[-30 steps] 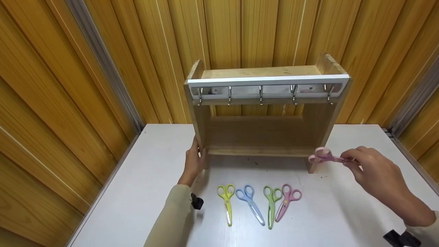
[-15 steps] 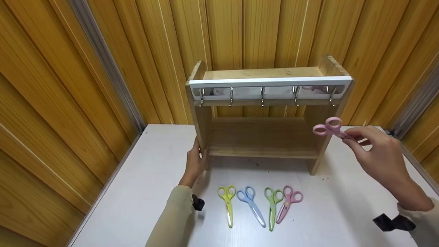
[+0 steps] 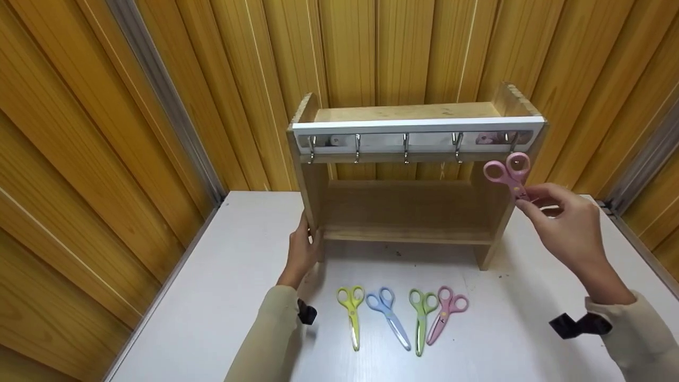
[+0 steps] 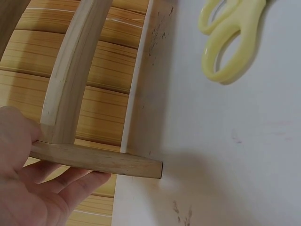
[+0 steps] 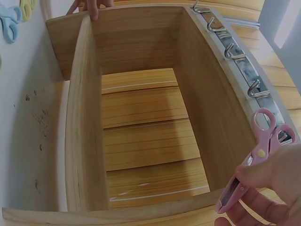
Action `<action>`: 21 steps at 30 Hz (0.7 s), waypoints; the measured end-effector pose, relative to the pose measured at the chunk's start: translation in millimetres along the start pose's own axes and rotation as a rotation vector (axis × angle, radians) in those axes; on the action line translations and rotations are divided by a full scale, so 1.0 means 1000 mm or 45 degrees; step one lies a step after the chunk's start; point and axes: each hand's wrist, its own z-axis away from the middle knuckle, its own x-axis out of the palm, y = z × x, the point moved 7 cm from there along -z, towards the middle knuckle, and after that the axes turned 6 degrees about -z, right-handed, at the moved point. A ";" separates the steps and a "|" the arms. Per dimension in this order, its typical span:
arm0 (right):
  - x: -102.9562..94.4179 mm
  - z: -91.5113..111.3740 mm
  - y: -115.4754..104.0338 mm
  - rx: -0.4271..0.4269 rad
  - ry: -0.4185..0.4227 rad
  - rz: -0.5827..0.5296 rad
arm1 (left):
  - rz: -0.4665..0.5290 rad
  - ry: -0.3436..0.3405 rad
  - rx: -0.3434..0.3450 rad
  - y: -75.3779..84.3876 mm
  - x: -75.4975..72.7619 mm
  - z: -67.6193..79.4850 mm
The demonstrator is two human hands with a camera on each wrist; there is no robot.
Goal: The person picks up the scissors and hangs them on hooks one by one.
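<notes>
My right hand [image 3: 570, 223] pinches a pair of pink scissors [image 5: 263, 146] by the blades, handle loops upward. In the head view the loops overlap the rightmost hook of the wooden rack [image 3: 408, 236]. A white-edged metal strip [image 3: 382, 139] with several hooks [image 3: 406, 148] runs along the rack's upper front. My left hand [image 4: 28, 174] holds the rack's left side panel low down, thumb in front and fingers behind. On the table in front lie yellow scissors [image 3: 351, 313], blue scissors [image 3: 391, 318], green scissors [image 3: 420, 321] and a second pink pair [image 3: 445, 315].
The rack stands on a white table [image 3: 238, 254] with a lower shelf board [image 3: 403, 212] and a top board between raised sides. Wood-patterned panels [image 3: 350, 53] enclose the back and both sides.
My right hand has lifted the pink scissors from beside the rack's lower right leg up to the rightmost hook, turning the loops upward. The left hand stays on the panel.
</notes>
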 end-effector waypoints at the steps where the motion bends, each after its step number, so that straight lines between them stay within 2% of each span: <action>1: 0.001 -0.001 0.002 0.010 -0.002 -0.006 | -0.001 0.000 -0.004 0.000 0.000 0.000; 13: 0.012 -0.004 0.017 0.076 -0.018 -0.032 | -0.051 0.050 0.071 0.003 -0.002 0.001; 21: 0.015 -0.004 0.020 0.082 -0.005 -0.043 | -0.035 0.048 0.055 0.002 -0.002 0.000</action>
